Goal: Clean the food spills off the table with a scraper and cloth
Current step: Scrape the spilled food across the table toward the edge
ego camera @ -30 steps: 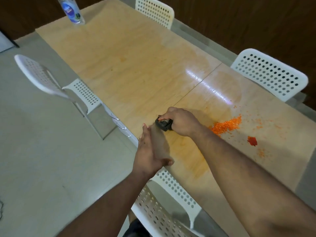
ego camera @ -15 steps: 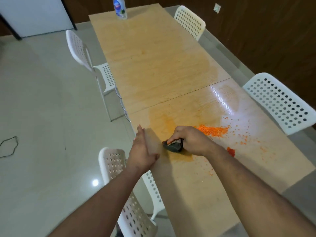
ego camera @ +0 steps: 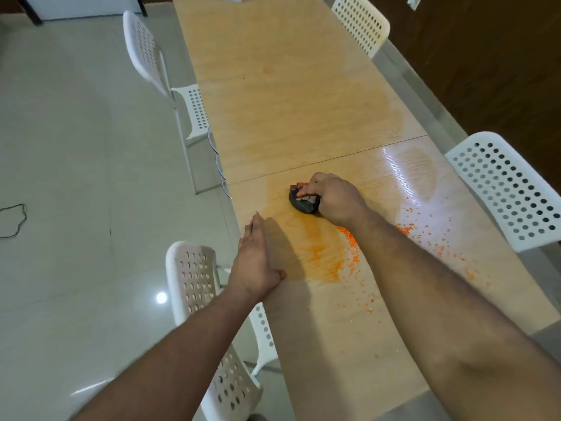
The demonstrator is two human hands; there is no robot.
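**Scraper held beyond the spill, to be drawn back toward the table edge**

The long wooden table is seen from its near end, with white perforated chairs placed along both sides. On the near half of the table an orange smear is spread, and beside it, toward the right, a scatter of orange crumbs is lying; more crumbs are seen further right, near the bright reflection.

The right hand is placed on the far side of the smear, near the seam between the two table panels. Its fingers are curled down over the dark scraper, which is gripped from above and appears to be pressed onto the table surface. The blade edge itself cannot be made out.

The left hand is held at the left edge of the table, beside the smear, with its fingers straight and pressed together and the thumb lying on the wood. Nothing is held in it. It seems to be set there as a stop or a catcher for the scraped material.

No cloth is visible.

The decisive relation is judged as follows: the spill lies nearer to the person than the scraper and to its right, so a pulling stroke toward the body is probably needed. The right hand is clearly the nearer one to the crumbs.
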